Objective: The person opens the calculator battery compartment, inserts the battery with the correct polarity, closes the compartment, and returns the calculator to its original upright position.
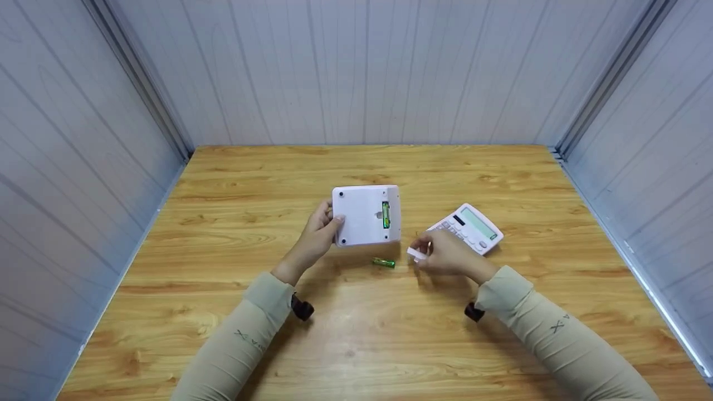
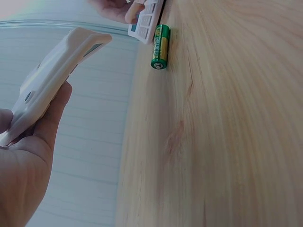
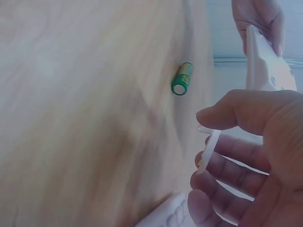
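My left hand (image 1: 318,234) grips a white calculator (image 1: 362,217) by its left edge, back side up and raised off the table. A green battery (image 1: 386,215) sits in its uncovered battery compartment. Between thumb and fingers, my right hand (image 1: 448,253) pinches a small white battery cover (image 3: 209,150). On the table between the hands lies a loose green battery (image 1: 383,262), seen also in the left wrist view. Just beyond the right hand, a second white calculator (image 1: 478,224) rests with its screen up, its keys partly hidden by that hand.
The wooden table (image 1: 223,223) is bounded by white panel walls (image 1: 345,72) at the back and both sides. A dark wrist camera (image 1: 302,307) sits under the left cuff, another (image 1: 474,312) under the right.
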Motion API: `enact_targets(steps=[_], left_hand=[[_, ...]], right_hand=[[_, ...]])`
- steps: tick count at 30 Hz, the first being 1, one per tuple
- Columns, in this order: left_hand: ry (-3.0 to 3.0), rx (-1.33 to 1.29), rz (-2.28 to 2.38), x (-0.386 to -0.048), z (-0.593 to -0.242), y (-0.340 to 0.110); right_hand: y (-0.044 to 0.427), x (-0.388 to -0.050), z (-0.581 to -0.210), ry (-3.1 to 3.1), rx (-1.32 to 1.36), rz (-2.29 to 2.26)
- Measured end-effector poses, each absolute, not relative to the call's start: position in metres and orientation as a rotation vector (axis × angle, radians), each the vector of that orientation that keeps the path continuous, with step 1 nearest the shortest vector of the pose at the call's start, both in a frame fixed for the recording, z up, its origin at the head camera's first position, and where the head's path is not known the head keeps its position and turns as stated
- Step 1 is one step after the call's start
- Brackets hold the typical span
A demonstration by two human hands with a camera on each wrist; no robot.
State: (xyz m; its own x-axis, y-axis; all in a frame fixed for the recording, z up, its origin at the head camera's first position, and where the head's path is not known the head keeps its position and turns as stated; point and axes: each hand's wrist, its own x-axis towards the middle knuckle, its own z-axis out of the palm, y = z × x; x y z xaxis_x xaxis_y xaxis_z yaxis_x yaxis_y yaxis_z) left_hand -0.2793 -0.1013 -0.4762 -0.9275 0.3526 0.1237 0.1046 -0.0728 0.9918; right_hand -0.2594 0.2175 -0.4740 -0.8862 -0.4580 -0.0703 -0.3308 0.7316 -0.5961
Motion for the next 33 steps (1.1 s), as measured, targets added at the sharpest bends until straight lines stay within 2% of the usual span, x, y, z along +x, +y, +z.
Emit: enact_targets(steps=[11, 19, 33], left_hand=[[2.015, 0.486, 2.135, -0.278, -0.477, -0.100], [2.003, 0.483, 2.135, -0.278, -0.476, -0.100], [2.002, 0.474, 2.149, -0.277, -0.474, -0.096]], right_hand=[[0.216, -0.264, -0.458, 2.721, -0.505, -1.112], [0.209, -0.263, -0.446, 2.775, -0.518, -1.244], [0.192, -0.266, -0.444, 2.690, -0.446, -1.499]])
